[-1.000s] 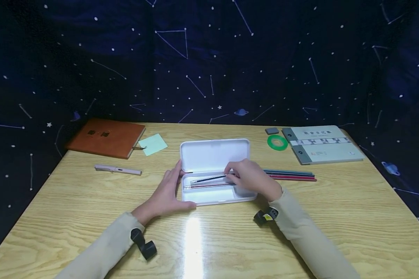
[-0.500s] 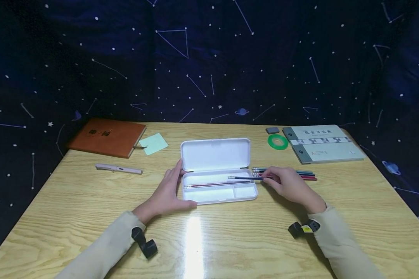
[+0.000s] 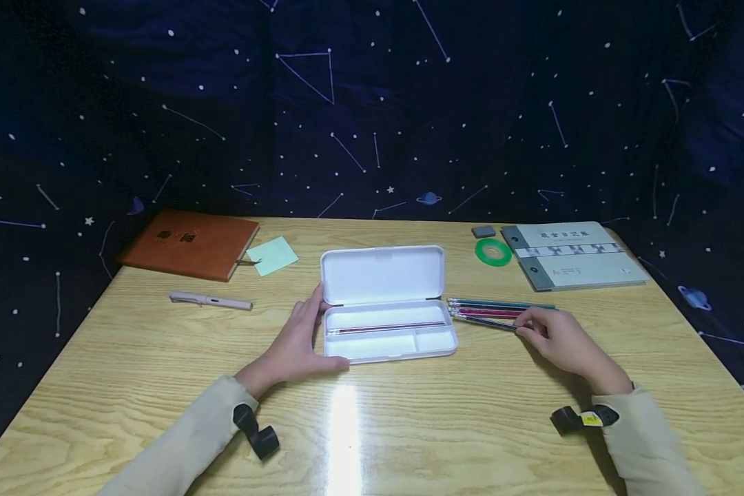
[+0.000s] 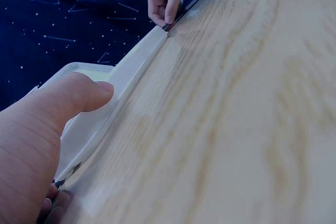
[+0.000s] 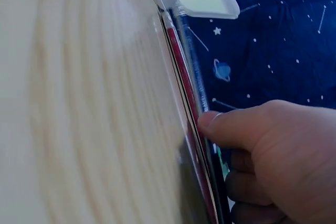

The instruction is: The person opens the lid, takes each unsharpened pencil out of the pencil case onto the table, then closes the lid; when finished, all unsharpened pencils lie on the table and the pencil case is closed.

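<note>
A white pencil case [image 3: 382, 277] lies with its lid up in the head view; pencils [image 3: 384, 328] rest in its long compartment. My left hand [image 3: 290, 348] holds the case's left end between thumb and fingers. In the left wrist view the thumb [image 4: 86, 95] lies against the case's front wall. To the right of the case, my right hand [image 3: 561, 344] pinches a dark pencil [image 3: 486, 322] near its far end, eraser end toward the case. It slants beside several red and teal pencils [image 3: 502, 304] on the table.
Green tape [image 3: 482, 261], a grey eraser [image 3: 483, 232] and a grey-white notebook [image 3: 579, 258] lie at back right. A brown notebook [image 3: 192, 244], pale green sticky notes [image 3: 273, 256] and a light pen [image 3: 209, 300] lie left on the wooden table [image 3: 421, 427].
My right hand has drawn the dark pencil out of the case, moved right and lowered it beside the loose pencils. The left hand has stayed on the case.
</note>
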